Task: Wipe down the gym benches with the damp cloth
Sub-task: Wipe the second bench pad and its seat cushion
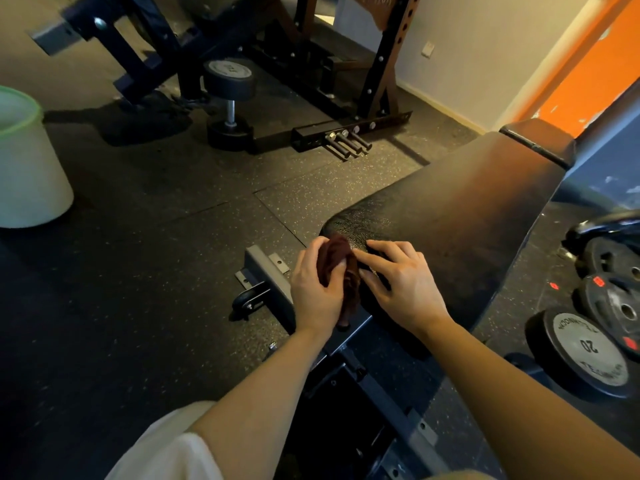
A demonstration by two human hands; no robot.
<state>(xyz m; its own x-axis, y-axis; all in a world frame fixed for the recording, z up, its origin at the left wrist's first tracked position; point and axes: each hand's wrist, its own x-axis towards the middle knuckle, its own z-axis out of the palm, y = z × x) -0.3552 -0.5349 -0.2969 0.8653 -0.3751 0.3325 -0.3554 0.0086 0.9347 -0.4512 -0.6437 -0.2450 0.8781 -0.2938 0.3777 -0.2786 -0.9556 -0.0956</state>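
Speckled rubber floor (173, 237); left hand (317, 289) grips bunched cloth (341, 268) on pebbled bench (450, 216).

Dark speckled rubber floor (156, 209) meets a pale wall (485, 57) and an orange wall (595, 74), with a rack (384, 74), dumbbell (228, 98), bucket (27, 168) and weight plates (588, 351) around.

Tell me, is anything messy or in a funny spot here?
Nothing is spilled or broken. One black round-ended dumbbell stands on end on the speckled rubber floor by the dark steel rack, and four loose silver metal pins lie beside the rack's foot.
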